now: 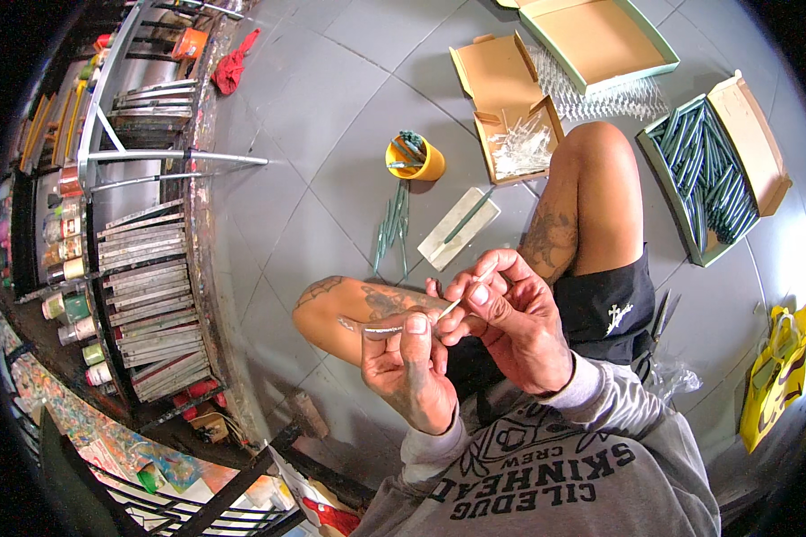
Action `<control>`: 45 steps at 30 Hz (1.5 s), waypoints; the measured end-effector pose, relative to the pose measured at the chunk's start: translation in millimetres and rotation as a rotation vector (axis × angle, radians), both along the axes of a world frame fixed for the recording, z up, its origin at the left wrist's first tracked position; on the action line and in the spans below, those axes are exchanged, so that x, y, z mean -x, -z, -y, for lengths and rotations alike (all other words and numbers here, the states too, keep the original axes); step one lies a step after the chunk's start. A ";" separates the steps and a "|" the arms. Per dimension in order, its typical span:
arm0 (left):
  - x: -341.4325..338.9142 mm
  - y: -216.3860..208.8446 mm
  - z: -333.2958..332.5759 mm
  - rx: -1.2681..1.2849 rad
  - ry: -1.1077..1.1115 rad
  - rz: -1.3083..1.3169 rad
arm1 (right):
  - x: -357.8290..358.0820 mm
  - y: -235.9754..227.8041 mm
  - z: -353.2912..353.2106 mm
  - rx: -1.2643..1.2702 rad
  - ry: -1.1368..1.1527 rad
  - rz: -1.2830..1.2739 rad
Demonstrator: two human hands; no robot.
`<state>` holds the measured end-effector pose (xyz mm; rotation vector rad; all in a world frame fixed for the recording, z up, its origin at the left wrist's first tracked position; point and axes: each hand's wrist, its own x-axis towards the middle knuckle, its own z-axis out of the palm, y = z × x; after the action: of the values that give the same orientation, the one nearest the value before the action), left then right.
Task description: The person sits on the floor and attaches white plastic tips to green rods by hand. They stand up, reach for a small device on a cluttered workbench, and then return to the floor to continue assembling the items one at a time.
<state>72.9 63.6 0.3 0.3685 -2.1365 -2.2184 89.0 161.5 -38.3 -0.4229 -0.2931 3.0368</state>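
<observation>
Paint-marked shelving [204, 224] edges a tiled floor [322, 125], where dark slim tubes [391, 231] lie loose, seemingly within reach. The left hand [412, 376] pinches a dark barrel [383, 331], the right hand [521, 333] a pale stick [450, 309], both raised, probably for close sight; farther right, an open box [750, 134] gathers more tubes [703, 170].

Over the link I see my sleeved forearms [613, 404] converging before my torso. My left hand [412, 376] presses its thumb against bent fingers [378, 338]; just beside it, my right hand [524, 327] pinches with fingers curled. My right knee [600, 148] stands raised.
</observation>
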 end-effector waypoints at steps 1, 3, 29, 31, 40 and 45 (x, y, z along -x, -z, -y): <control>0.2 -0.4 1.1 0.009 0.010 -0.007 | 0.1 -0.3 -0.1 -0.017 -0.004 0.006; 0.0 0.0 2.5 0.023 0.014 -0.025 | -0.1 -3.4 -2.6 -0.131 0.067 0.045; -2.1 -5.3 1.3 0.120 -0.116 -0.312 | -14.7 -12.1 8.2 -0.784 0.223 -0.012; -2.1 -4.0 4.1 0.136 -0.117 -0.317 | -13.3 -12.1 9.1 -0.804 0.235 -0.018; -1.0 -0.2 6.0 0.204 -0.125 -0.389 | -12.0 -15.7 10.5 -0.977 0.264 -0.052; 0.4 -4.1 1.5 0.208 -0.146 -0.396 | -10.7 -12.7 11.0 -0.985 0.245 -0.086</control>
<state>72.5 62.2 4.4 0.0637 -2.0232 -1.7886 99.7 150.5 -25.6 -0.2107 -1.4736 2.2723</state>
